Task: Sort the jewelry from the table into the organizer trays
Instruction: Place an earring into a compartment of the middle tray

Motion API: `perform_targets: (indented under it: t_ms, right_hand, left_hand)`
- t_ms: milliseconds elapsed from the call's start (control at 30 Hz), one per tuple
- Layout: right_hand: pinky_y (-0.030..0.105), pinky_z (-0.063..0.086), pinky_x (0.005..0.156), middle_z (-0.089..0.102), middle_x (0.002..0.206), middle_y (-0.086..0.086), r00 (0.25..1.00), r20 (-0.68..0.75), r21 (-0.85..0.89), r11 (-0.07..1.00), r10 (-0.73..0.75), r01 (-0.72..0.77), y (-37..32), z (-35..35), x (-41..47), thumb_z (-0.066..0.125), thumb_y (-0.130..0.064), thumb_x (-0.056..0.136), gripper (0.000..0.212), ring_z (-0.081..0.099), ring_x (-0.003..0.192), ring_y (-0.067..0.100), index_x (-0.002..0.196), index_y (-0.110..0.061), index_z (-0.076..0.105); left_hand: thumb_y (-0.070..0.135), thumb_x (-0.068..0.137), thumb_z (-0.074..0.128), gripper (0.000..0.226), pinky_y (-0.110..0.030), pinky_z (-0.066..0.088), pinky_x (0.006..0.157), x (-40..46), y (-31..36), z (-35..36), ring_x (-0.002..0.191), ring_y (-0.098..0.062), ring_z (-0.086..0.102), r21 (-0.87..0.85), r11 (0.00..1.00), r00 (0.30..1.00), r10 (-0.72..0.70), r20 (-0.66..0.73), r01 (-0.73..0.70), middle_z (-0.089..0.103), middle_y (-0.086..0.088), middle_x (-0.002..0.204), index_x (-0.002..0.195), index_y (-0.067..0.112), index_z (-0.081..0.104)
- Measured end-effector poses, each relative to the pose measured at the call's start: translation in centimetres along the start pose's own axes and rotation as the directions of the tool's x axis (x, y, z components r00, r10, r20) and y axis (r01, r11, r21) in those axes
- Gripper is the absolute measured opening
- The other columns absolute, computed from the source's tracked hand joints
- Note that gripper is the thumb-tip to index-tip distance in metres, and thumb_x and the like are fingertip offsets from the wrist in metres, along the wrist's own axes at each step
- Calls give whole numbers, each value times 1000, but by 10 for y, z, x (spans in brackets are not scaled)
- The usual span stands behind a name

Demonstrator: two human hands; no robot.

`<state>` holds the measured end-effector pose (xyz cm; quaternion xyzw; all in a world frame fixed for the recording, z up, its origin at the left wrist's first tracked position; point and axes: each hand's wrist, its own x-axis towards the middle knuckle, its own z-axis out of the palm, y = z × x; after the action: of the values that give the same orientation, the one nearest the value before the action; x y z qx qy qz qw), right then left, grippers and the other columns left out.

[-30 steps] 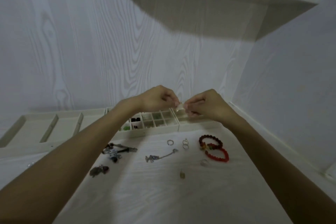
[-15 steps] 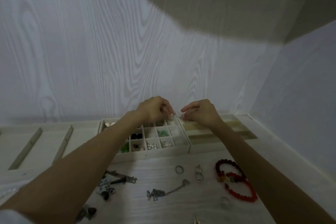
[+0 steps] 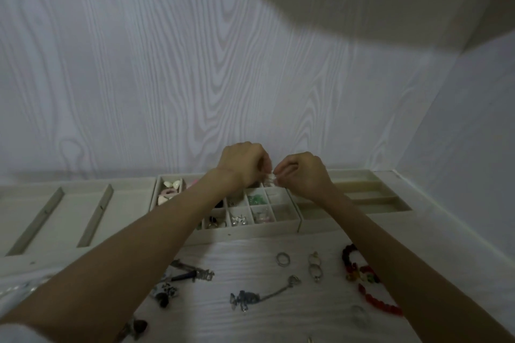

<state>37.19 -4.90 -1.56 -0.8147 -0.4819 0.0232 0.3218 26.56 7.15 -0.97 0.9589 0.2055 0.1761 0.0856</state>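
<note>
My left hand (image 3: pixel 245 166) and my right hand (image 3: pixel 303 172) meet over the back of the compartment tray (image 3: pixel 284 224), and together they pinch a small pale piece of jewelry (image 3: pixel 269 177) between their fingertips. The tray's small cells hold earrings, green beads and pale pieces. Loose on the table in front lie a silver ring (image 3: pixel 283 259), a silver clasp piece (image 3: pixel 315 269), a silver chain with charm (image 3: pixel 262 296), a dark beaded bracelet (image 3: pixel 349 259) and a red beaded bracelet (image 3: pixel 379 302).
A long-slot tray (image 3: pixel 55 211) stands at the left and another slotted tray (image 3: pixel 370 198) at the right, against the wood-grain wall. Dark metal pieces (image 3: pixel 192 274) lie under my left forearm. A side wall closes off the right.
The view has tilted down, so the trays and table jewelry sit higher and larger. Both hands stay together pinching the small piece, now lower over the compartment tray.
</note>
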Motion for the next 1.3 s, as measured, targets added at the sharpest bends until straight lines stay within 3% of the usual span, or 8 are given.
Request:
perform_targets:
  t_ms: [233,433,633,800,1067,1300]
  right_hand:
    - [17,40,59,64,75,-5,998,48,-118,992,-35,40,-5,6,5,80,-16,72,15,58,71,7,86,-18,73]
    - [28,46,69,70,93,3,988,131,-330,937,-77,116,-5,2,7,67,-20,83,12,61,91,20,91,-19,77]
    - [31,38,86,56,117,6,967,181,-463,852,-177,243,-15,-23,0,48,-7,91,36,47,109,23,112,-27,68]
    - [35,25,104,31,150,0,894,415,-626,661,-166,414,-13,-31,-11,45,-8,89,51,25,135,22,127,-40,55]
    - [39,22,108,25,153,1,889,438,-649,636,-137,418,-13,-22,-7,44,-10,90,50,20,139,24,130,-38,52]
    - [38,22,107,28,151,2,886,454,-620,681,-94,390,-22,-26,-3,42,-7,91,48,23,137,23,126,-37,58]
  left_hand:
    - [18,91,53,28,-23,43,76,-1,0,-16,103,-11,61,-4,1000,995,5,97,-5,68,12,113,108,32,70]
    - [12,88,52,42,-37,51,91,4,-8,-10,109,-19,58,9,1000,943,21,333,-26,60,-1,127,119,38,63]
    - [21,95,42,40,-42,41,101,0,-19,-10,120,-22,43,46,992,915,88,395,-115,54,0,131,127,41,56]
    - [24,101,34,42,-38,32,106,-5,-12,-22,128,-23,30,169,957,877,132,462,-234,37,1,145,141,36,40]
    - [32,99,43,43,-32,33,96,-2,-8,-10,127,-21,29,339,899,880,98,465,-279,37,2,138,141,39,38]
    - [26,99,41,41,-33,33,102,-1,-3,-13,128,-22,30,205,963,905,77,418,-177,38,0,141,138,36,44]
